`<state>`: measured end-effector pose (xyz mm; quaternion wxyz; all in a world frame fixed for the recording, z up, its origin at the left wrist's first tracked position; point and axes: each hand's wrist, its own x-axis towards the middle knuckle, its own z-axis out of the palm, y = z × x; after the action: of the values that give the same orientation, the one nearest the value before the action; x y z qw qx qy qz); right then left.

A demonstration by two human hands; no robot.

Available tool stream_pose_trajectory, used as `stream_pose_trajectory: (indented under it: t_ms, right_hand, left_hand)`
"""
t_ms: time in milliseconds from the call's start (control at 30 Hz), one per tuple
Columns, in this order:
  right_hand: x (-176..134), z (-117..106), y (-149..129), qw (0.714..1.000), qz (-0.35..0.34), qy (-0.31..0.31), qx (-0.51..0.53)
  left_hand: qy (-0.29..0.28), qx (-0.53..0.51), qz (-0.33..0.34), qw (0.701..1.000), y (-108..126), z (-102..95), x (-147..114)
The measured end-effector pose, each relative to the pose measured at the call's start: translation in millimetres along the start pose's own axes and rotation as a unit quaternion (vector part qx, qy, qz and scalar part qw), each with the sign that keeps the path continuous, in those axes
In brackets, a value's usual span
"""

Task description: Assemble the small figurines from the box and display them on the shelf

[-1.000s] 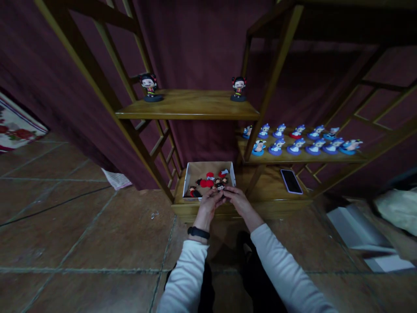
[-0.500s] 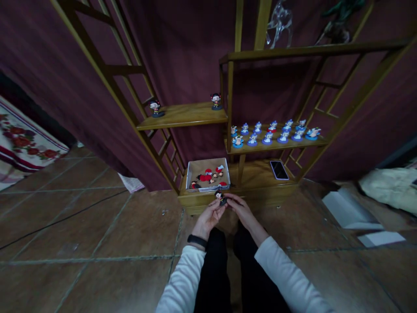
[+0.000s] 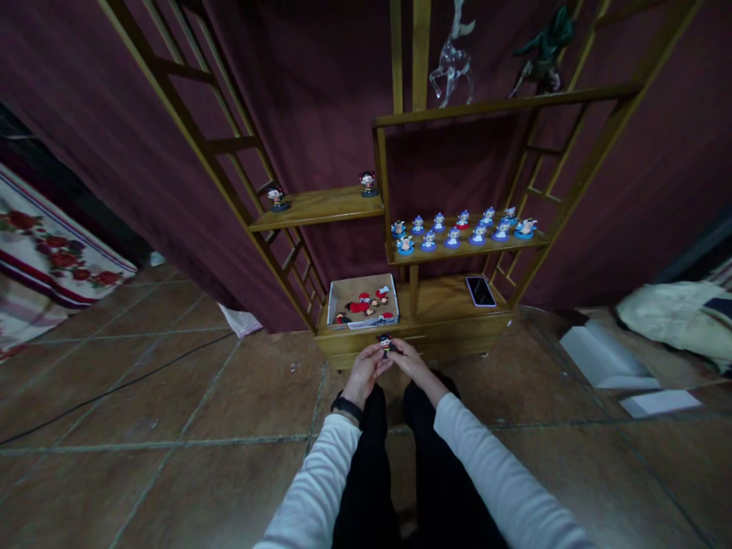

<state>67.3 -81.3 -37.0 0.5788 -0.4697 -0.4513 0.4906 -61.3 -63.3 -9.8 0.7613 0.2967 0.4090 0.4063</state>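
A small figurine (image 3: 384,344) with dark hair and a dark base is held upright between my two hands, in front of the cabinet's lower edge. My left hand (image 3: 366,372) grips it from the left, fingers closed around its lower part. From the right, my right hand (image 3: 410,361) pinches its side. Just beyond them, an open cardboard box (image 3: 362,284) holds several red and dark figurine pieces. Two similar figurines stand on the left shelf (image 3: 320,206): one figurine (image 3: 277,198) at its left end, another figurine (image 3: 367,183) at its right end.
Several blue and white figurines (image 3: 452,238) stand in rows on the right shelf. A phone (image 3: 480,291) lies on the cabinet's bottom board. Above are a clear deer figure (image 3: 454,65) and a dark green statue (image 3: 546,53). A grey-white box (image 3: 607,357) lies on the floor at right.
The view has shifted, bringing more of the top shelf into sight. The figurine has turned slightly in my hands, and my right hand has closed in on its side.
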Motion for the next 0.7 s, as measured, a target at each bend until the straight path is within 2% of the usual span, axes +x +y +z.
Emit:
stream_pose_trajectory:
  t_ms: [167, 433, 700]
  right_hand:
    - [11, 9, 14, 0.999, 0.017, 0.027, 0.014]
    - [14, 8, 10, 0.995, 0.058, 0.065, 0.047]
    - [16, 5, 13, 0.998, 0.045, 0.042, 0.006]
  left_hand:
    - [0.016, -0.009, 0.014, 1.000, -2, -5.4, 5]
    - [0.047, -0.027, 0.032, 0.998, -13, 0.2, 15]
    - [0.063, -0.034, 0.046, 0.996, -15, 5.1, 14]
